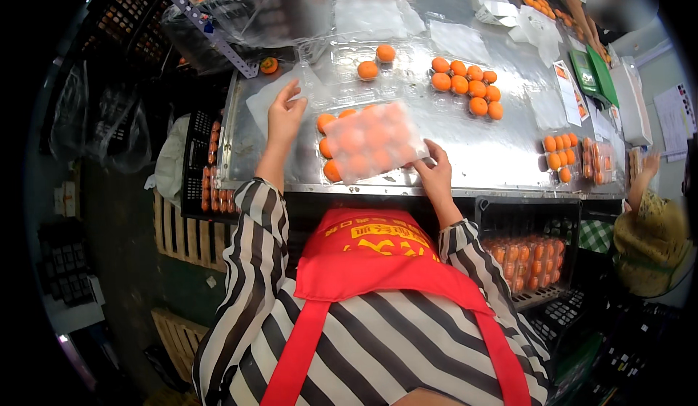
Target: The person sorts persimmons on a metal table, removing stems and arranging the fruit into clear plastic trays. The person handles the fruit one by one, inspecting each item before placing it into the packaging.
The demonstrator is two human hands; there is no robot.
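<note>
Orange persimmons (331, 170) sit in rows in a clear plastic tray at the near edge of the metal table. A translucent white sheet (371, 141) lies over most of them, leaving the left column bare. My right hand (436, 175) pinches the sheet's near right corner between thumb and fingers. My left hand (286, 117) is raised at the tray's left, its fingers apart and nothing in them. Beyond the left fingers is a clear plastic lid (311, 79), partly lost in glare. Another clear tray farther back holds two persimmons (368, 70).
To the right stands a group of persimmons (476, 86). White sheets (371, 18) lie at the back. A metal post (211, 31) rises by a full crate (254, 6) at the far left. Other people's arms (582, 21) show at the right. Packed fruit (527, 260) sits below the table.
</note>
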